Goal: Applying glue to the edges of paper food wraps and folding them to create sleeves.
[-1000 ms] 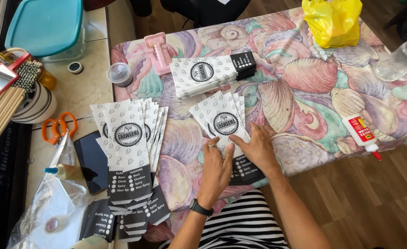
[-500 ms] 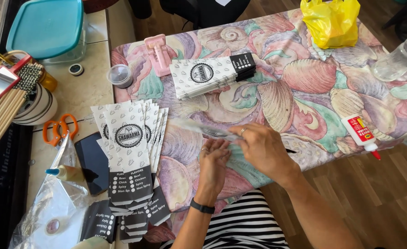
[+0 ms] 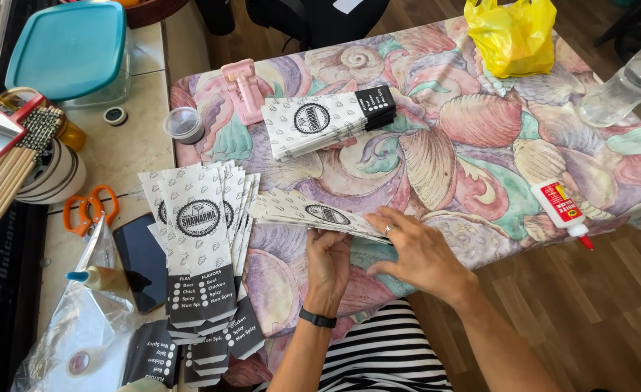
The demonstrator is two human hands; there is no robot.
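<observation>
left wrist: black band (image 3: pixel 317 318) | right finger: ring (image 3: pixel 388 229) | striped top (image 3: pixel 389 356)

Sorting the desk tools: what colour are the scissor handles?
Orange; the scissors show best in the head view.

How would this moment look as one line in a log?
left hand: holds paper sleeves stack from below | right hand: flat on the stack's near end | nearby: fanned sleeves, glue bottle

head view, steeply down, close over table (image 3: pixel 480 145)
</observation>
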